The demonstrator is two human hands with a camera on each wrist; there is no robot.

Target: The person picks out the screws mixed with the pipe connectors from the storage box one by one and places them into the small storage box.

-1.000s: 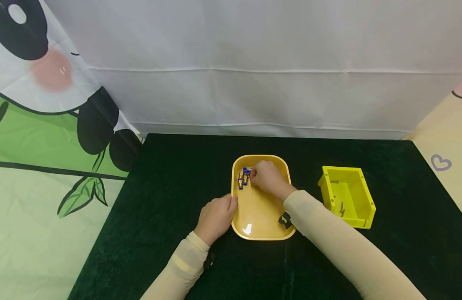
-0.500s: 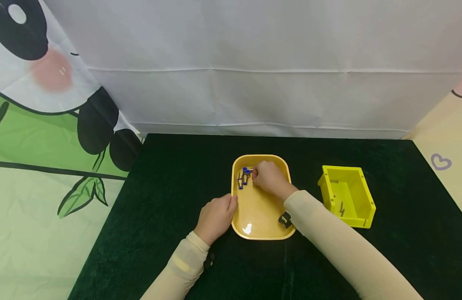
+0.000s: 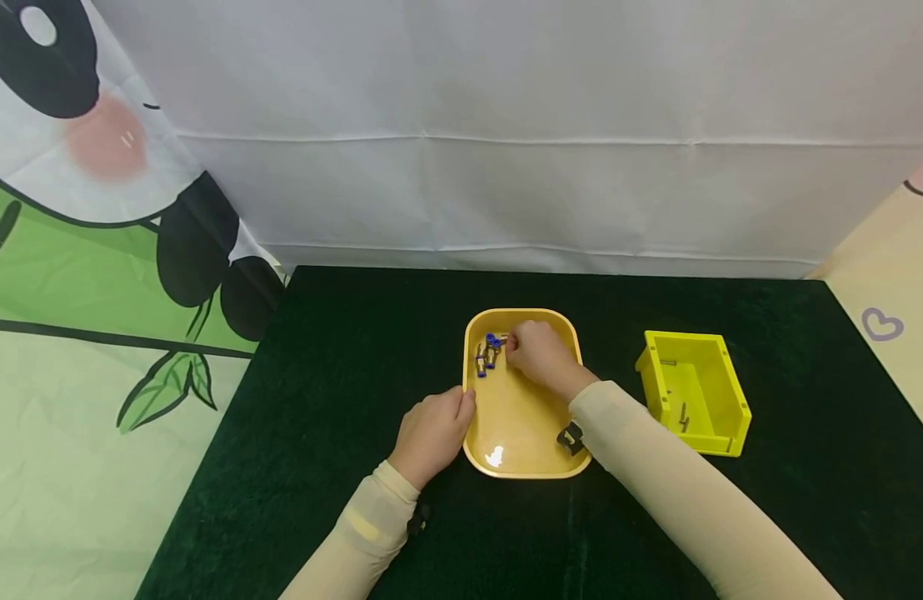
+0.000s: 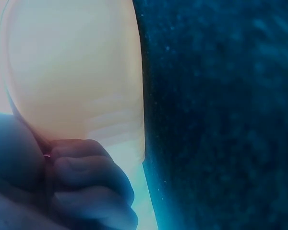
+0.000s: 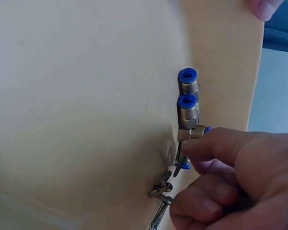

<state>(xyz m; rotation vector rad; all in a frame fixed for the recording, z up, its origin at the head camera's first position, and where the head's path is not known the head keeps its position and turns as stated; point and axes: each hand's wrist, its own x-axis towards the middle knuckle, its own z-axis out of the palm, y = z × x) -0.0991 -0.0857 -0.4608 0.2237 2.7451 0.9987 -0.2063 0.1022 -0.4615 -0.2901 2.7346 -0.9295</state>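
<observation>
While the left hand [image 3: 431,433] is gripping the tray [image 3: 517,429], the right hand [image 3: 540,354] is resting at screws [image 5: 162,186] and fittings [image 5: 188,115] clustered inside; any pinch cannot be confirmed; crowding could be causing accidental knocks.

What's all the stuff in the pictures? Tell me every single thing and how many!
Tray: one, orange-yellow, middle of the table
Fittings: at least three, brassy with blue ends, tray's far left part
Loose screws: a few, metallic, beside the fittings
Bin: one, bright yellow, right of the tray
Small metal pieces: a few, greyish, inside the bin
Table: one, dark green top, under everything
Backdrop: white behind, cartoon print left, cream right
Wrist devices: two, black, at the wrists
Sleeves: two, cream, on both arms
Left hand: one, gripping the tray's left rim
Right hand: one, at the fittings and screws
</observation>
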